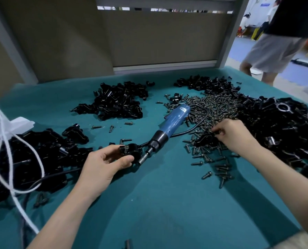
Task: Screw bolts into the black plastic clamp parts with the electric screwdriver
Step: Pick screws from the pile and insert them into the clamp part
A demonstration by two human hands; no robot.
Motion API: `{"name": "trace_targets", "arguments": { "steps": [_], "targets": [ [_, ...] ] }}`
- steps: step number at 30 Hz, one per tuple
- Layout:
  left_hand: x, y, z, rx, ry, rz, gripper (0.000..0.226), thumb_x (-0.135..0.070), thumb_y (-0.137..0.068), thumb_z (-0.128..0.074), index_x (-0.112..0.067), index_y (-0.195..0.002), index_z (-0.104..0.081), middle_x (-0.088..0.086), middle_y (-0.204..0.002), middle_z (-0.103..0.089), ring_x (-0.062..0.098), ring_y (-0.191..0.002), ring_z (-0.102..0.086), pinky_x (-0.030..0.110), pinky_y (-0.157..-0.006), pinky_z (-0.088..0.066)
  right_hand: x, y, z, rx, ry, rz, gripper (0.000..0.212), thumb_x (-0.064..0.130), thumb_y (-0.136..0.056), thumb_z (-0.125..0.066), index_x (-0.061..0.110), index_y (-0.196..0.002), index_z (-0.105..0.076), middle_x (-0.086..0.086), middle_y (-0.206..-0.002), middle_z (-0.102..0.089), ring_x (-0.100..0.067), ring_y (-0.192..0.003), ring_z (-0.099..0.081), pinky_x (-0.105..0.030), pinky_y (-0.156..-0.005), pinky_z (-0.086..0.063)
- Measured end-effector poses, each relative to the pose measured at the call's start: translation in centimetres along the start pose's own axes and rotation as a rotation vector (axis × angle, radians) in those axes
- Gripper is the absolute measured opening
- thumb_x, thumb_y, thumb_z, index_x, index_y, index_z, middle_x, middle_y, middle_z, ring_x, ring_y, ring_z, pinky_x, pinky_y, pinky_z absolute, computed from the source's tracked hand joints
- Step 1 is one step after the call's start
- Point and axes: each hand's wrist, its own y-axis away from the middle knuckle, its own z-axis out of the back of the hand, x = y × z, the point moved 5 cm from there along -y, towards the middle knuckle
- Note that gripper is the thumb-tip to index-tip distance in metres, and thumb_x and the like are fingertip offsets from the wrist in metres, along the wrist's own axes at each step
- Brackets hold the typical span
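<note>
Blue electric screwdriver [174, 121]: lying on teal-covered desk [167, 203]; body label too small to read. Left hand [104, 164]: forearm stretched forward, fingers curled round black plastic clamp part [129, 150], just beside the screwdriver's bit. Right hand [234, 135]: palm down, fingertips pinching among dark metal bolts [214, 108].

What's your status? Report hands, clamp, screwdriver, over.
Left hand grips a clamp part. Right hand pinches a bolt in the bolt pile. Electric screwdriver lies unheld on the mat between them. Its cable crosses the bolt pile.
</note>
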Motion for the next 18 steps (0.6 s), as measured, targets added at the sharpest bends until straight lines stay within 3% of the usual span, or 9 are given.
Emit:
{"name": "trace_targets", "arguments": {
  "steps": [5,8,10,14,18],
  "targets": [
    [0.2,0.0,0.1,-0.001,0.012,-0.003,0.023,-0.023,-0.061,-0.079,-0.024,-0.084,-0.078,0.002,-0.087,-0.076,0.014,-0.076,-0.073,0.014,-0.066,-0.053,1.2,1.1,0.7,-0.225,-0.062,-0.002,0.021,-0.006,-0.084,-0.06,0.002,-0.099,-0.074,-0.016,-0.103,-0.066,-0.031,-0.096,-0.059,-0.037,-0.089,-0.047],
    [0.1,0.0,0.1,0.012,0.001,-0.013,0.023,-0.025,-0.061,-0.079,-0.027,-0.084,-0.078,0.001,-0.088,-0.076,0.014,-0.077,-0.073,0.015,-0.068,-0.054,4.0,1.8,2.6,-0.338,-0.196,0.067,0.02,-0.003,-0.085,-0.06,0.008,-0.09,-0.075,-0.003,-0.089,-0.068,-0.015,-0.085,-0.063,-0.019,-0.079,-0.046],
    [0.1,0.0,0.2,0.016,0.003,-0.01,0.024,-0.026,-0.061,-0.079,-0.028,-0.085,-0.078,0.001,-0.089,-0.076,0.014,-0.077,-0.073,0.015,-0.068,-0.054,7.3,2.5,3.3,-0.229,-0.423,0.143,0.019,0.001,-0.085,-0.065,0.017,-0.088,-0.075,0.009,-0.082,-0.068,0.002,-0.069,-0.062,-0.009,-0.065,-0.047],
    [0.2,0.0,0.1,0.023,-0.014,-0.011,0.026,-0.028,-0.061,-0.079,-0.028,-0.087,-0.078,0.0,-0.09,-0.077,0.014,-0.078,-0.073,0.016,-0.069,-0.054,14.8,4.2,2.1,0.154,-0.659,0.372,0.015,0.006,-0.088,-0.066,0.021,-0.088,-0.07,0.002,-0.083,-0.073,-0.005,-0.07,-0.068,-0.021,-0.076,-0.056],
    [0.2,-0.1,0.1,0.033,-0.027,-0.031,0.024,-0.028,-0.063,-0.079,-0.03,-0.086,-0.077,-0.001,-0.09,-0.076,0.011,-0.078,-0.072,0.018,-0.07,-0.055,17.0,3.7,0.1,0.243,-0.738,0.334,0.01,0.008,-0.09,-0.065,0.017,-0.085,-0.064,-0.009,-0.077,-0.073,-0.012,-0.057,-0.062,-0.041,-0.074,-0.057]
  ]
}}
